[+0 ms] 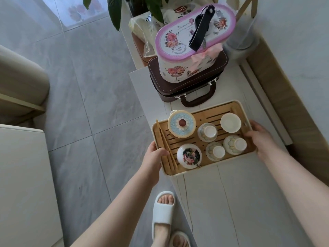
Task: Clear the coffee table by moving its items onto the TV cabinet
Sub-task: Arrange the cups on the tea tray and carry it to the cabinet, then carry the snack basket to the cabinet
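Observation:
A bamboo tea tray (211, 114) with a cream rim lies on the white TV cabinet (240, 202). On it stand a lidded jar with a blue patterned lid (181, 124), a round floral pot (189, 155), several small cups (207, 132) and wooden tongs (166, 145). My left hand (154, 155) grips the tray's left edge, thumb over the rim. My right hand (260, 135) holds the tray's right edge.
Behind the tray a floral oval box (187, 43) sits on a brown case (185, 86), with a black strap on top. A plant (135, 9) and bags stand farther back. A cream sofa (21, 86) is at left. My slippered feet (163, 209) are on the grey tile floor.

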`<state>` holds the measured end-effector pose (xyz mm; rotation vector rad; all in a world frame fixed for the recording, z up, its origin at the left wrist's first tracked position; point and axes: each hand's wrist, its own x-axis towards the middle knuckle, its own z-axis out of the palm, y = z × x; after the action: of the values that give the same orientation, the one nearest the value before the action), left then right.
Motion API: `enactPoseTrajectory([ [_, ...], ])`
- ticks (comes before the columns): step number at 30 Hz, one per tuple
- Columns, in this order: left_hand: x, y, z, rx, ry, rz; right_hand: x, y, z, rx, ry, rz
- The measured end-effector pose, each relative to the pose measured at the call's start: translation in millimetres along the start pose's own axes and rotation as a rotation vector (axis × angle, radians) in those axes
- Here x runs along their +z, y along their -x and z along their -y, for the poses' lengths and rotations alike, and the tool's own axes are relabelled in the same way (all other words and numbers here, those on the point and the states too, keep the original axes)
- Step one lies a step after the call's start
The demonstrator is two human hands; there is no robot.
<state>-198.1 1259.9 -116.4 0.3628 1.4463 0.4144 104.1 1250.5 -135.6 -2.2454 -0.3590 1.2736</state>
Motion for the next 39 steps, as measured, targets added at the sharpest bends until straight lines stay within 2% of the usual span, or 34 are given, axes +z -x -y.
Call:
enactPoseTrajectory([
  [10,-0.7,2.0,1.7,0.040,-0.145,0.035,-0.5,7.3,-0.7,-0.054,0.101,0.023],
  [13,3.7,15.0,1.7,0.030,-0.185,-0.053,-3.9,26.9,4.3,-0.073,0.183,0.003],
  [16,8.3,42.1,3.7,0.047,-0.245,-0.123,-7.0,60.7,7.3,-0.151,0.257,0.030],
  [21,11.2,98.1,12.5,0.062,-0.368,-0.115,-2.1,132.0,4.7,-0.289,0.415,0.121],
  [26,9.2,165.3,30.9,0.111,-0.389,-0.074,9.6,218.8,-6.1,-0.414,0.561,0.231],
  [29,-5.5,201.5,39.6,0.165,-0.441,-0.082,20.5,266.4,-9.3,-0.494,0.648,0.259],
  [33,-42.2,245.9,50.5,0.201,-0.495,-0.198,39.4,321.4,-15.6,-0.583,0.739,0.333],
  [39,-112.7,286.5,70.3,0.161,-0.484,-0.326,93.7,381.4,-32.2,-0.601,0.741,0.461],
])
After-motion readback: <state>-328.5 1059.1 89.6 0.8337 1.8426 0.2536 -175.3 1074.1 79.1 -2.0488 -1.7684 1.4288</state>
